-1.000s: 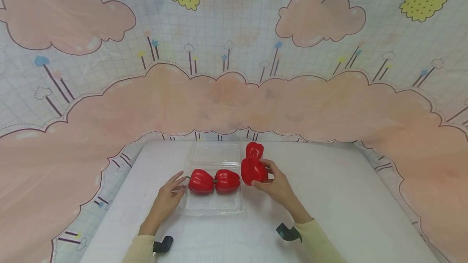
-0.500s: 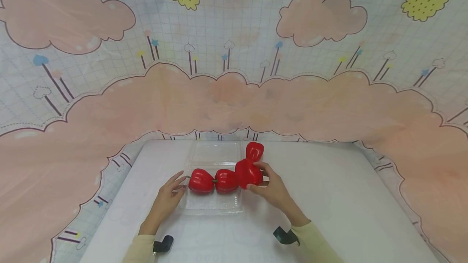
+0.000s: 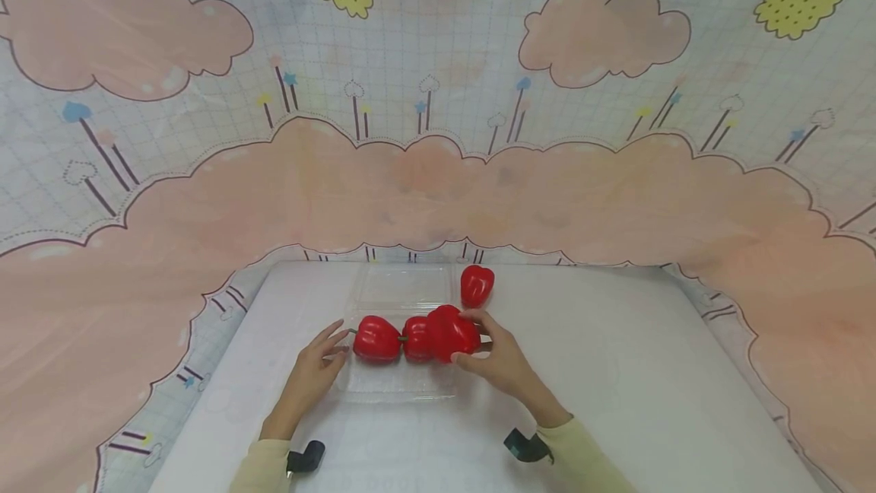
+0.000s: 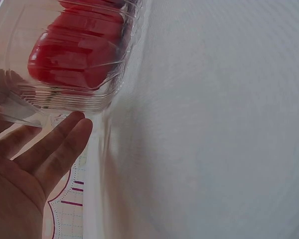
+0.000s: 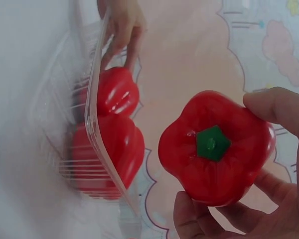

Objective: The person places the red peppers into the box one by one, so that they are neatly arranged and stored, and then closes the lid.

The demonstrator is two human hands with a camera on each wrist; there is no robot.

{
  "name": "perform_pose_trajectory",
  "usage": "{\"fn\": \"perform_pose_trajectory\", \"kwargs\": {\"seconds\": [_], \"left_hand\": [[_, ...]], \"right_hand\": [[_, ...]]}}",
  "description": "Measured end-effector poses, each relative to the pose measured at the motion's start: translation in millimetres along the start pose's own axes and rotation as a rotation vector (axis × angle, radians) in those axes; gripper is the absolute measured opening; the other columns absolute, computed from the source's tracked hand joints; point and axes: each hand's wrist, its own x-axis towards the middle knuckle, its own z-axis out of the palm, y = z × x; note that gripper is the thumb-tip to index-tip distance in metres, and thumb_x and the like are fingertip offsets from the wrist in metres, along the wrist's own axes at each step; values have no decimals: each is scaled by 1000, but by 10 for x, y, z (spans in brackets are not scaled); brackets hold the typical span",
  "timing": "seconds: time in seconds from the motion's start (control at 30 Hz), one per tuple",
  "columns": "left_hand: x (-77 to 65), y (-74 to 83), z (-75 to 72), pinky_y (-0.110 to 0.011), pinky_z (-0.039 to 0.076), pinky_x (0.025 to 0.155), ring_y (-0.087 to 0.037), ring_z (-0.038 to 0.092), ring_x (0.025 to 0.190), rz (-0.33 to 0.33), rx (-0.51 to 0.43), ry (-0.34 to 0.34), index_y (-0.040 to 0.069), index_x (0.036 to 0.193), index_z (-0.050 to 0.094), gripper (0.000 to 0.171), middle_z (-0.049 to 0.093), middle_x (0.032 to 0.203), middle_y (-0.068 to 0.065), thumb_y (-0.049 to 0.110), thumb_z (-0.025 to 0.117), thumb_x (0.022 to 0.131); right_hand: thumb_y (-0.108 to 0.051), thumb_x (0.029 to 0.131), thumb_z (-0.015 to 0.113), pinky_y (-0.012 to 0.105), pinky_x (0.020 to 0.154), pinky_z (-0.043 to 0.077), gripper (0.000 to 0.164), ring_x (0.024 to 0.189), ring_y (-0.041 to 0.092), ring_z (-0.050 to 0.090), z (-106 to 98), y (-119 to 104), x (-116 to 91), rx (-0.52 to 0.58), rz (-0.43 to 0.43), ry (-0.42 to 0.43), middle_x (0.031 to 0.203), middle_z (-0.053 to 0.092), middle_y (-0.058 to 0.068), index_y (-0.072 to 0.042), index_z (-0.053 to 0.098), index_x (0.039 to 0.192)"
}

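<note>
My right hand (image 3: 503,360) grips a red bell pepper (image 3: 452,335) between thumb and fingers, its green stem end (image 5: 214,143) facing the right wrist camera. In the head view this pepper overlaps the right end of a clear plastic clamshell box (image 3: 397,386). Inside the box two more red bell peppers lie side by side, a left pepper (image 3: 376,341) and a right pepper (image 3: 416,337) partly hidden by the held one. At the box's left end is my left hand (image 3: 315,371), its fingers extended along the wall and holding nothing.
Another red bell pepper (image 3: 477,285) lies on the white table (image 3: 616,371), behind my right hand. The box's clear lid (image 3: 405,286) is folded back toward the far edge. A printed cloth (image 3: 438,196) hangs behind the table.
My right hand has carried its pepper leftward and slightly nearer, from beside the box to over its right end. The pepper at the back is now fully in sight. My left hand stays put.
</note>
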Motion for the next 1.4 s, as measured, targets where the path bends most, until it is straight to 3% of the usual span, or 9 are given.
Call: {"fn": "perform_pose_trajectory", "kwargs": {"seconds": [0.37,0.63,0.87,1.17,1.4], "left_hand": [[4,21,2,-41,59,91,-31,67,113,-10,-10,1,6,137,57,44,44,153,-10,8,60,93],[-6,19,5,-41,58,92,-31,67,113,-7,-8,-2,6,137,56,44,44,154,-11,9,60,93],[2,9,6,-40,59,91,-30,68,113,-1,-1,2,7,137,57,44,44,153,-11,9,60,93],[14,4,6,-41,59,89,-31,68,111,12,4,13,6,136,58,43,45,152,-12,7,60,93],[15,4,4,-41,59,90,-30,68,112,9,5,8,7,136,58,43,45,152,-11,8,60,93]], "right_hand": [[-20,79,79,52,94,57,62,124,33,53,108,-66,33,-4,-20,-60,139,54,10,-20,51,134],[-18,81,78,39,88,61,60,121,29,57,175,-71,42,17,6,-88,137,56,9,-21,52,135],[-16,82,77,42,91,60,61,123,32,56,231,-60,58,73,7,-104,138,55,9,-20,51,137],[-15,83,75,35,92,59,56,122,28,55,334,-10,125,39,-49,-121,135,55,4,-21,53,134],[-16,82,76,33,90,60,57,118,24,56,406,6,145,46,-26,-134,135,55,2,-23,53,134]]}}
